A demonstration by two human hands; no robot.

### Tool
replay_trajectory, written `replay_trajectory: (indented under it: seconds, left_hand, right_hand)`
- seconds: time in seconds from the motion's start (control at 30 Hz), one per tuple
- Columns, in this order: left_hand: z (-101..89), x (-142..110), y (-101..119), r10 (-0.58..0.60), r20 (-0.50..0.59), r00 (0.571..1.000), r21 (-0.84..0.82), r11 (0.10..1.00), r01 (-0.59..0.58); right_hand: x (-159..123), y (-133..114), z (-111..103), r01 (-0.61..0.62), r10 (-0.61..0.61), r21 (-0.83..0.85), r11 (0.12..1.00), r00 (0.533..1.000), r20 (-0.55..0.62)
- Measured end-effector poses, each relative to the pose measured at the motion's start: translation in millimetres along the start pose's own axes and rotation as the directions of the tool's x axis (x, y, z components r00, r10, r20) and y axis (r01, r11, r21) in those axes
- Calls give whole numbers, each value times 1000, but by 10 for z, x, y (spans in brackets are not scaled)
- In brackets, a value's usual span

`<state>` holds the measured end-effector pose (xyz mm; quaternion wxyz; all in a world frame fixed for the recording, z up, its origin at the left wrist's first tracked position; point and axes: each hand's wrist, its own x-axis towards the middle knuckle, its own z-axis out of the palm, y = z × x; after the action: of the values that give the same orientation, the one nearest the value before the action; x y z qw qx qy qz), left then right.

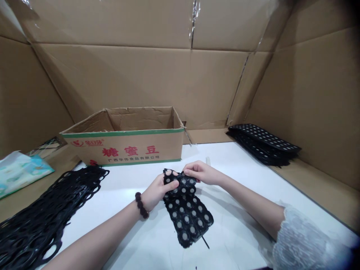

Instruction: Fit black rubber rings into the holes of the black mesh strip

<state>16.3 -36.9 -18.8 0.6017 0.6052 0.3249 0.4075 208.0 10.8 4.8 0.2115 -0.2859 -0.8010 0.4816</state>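
Note:
Between my hands is a black sheet (187,212) dotted with rows of pale round spots. Its upper part is raised and bent back, while the lower part hangs down to the white tabletop. My left hand (159,189) grips the sheet's upper left, thumb on the near face, fingers mostly behind it. At the top right edge, my right hand (201,172) pinches the sheet between thumb and fingers. Its exact fingertip contact is partly hidden. A thin black strip (206,242) sticks out below the sheet's lower edge.
An open cardboard box (132,148) with red lettering stands at the back left. Black netting (47,210) with ring-shaped holes lies along the left. Stacked black dotted sheets (261,140) rest at the back right. A blue-white packet (24,172) is far left. Cardboard walls (135,78) surround the table.

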Motion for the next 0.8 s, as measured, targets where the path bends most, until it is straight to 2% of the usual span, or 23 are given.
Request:
replay_trajectory:
  seconds: [0.23,0.33,0.4,0.47,0.5,0.57,0.6,0.63,0.7,0.8]
  left_hand:
    - [30,24,24,18,-13,1000,-21,1000,-18]
    - [34,15,34,38,-25,999,9,999,-38]
    - [31,-10,37,40,-10,999,43,998,-39]
    - [29,-40,38,21,31,999,90,996,-24]
    - [28,-52,37,8,50,999,113,993,-14]
    - [28,-61,30,-10,62,998,143,990,1]
    - [27,-58,23,-9,47,999,146,989,2]
    - [26,-49,16,-1,16,1000,144,990,-1]
    - [22,-25,0,21,-64,998,127,992,-12]
    - [12,-4,-6,34,-150,988,69,997,-24]
  right_hand:
    - [25,-17,-18,97,-117,-206,974,989,-92]
    - [41,9,-55,78,-116,-234,969,982,-151]
    - [9,31,-157,35,-105,-278,960,965,-240]
    - [-77,45,-333,-30,-121,-340,940,902,-413]
    - [-136,42,-438,-66,-143,-361,930,842,-521]
    - [-245,-3,-639,-124,-179,-359,925,691,-700]
    - [-276,-50,-718,-136,-195,-353,926,629,-752]
    - [-276,-115,-774,-136,-219,-361,923,587,-779]
    - [-158,-289,-814,-105,-303,-431,896,564,-768]
    - [312,-591,-749,-63,-449,-593,803,590,-670]
